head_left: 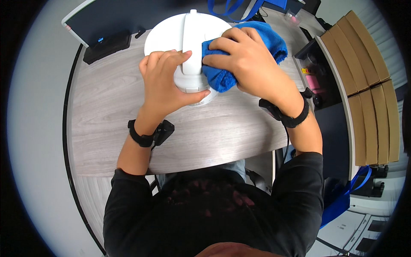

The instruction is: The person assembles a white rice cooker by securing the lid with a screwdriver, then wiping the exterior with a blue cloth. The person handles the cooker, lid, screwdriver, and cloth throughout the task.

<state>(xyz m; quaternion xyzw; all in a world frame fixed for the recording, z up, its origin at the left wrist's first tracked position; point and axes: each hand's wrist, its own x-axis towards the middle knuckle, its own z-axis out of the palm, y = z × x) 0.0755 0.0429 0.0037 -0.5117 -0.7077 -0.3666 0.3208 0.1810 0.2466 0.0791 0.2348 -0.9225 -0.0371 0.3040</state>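
A white appliance (165, 36) with a wide round top, a raised bar across it and a narrower rounded body stands on the desk before me. Its exact kind I cannot make out. My left hand (162, 81) steadies its near left side, with the thumb along the lower body and the fingers by the bar. A fluffy blue cloth (273, 40) is bunched under my right hand (254, 64), whose curled fingers press it against the appliance's right side. The cloth and that hand hide much of this side.
The wood-grain desk (111, 107) curves toward me. A black flat box (107, 48) lies at the back left, before a dark partition (115, 19). Blue straps (235, 10) hang at the back. On the right are an open shelf (317, 64) with small items and upright cardboard boxes (357, 55).
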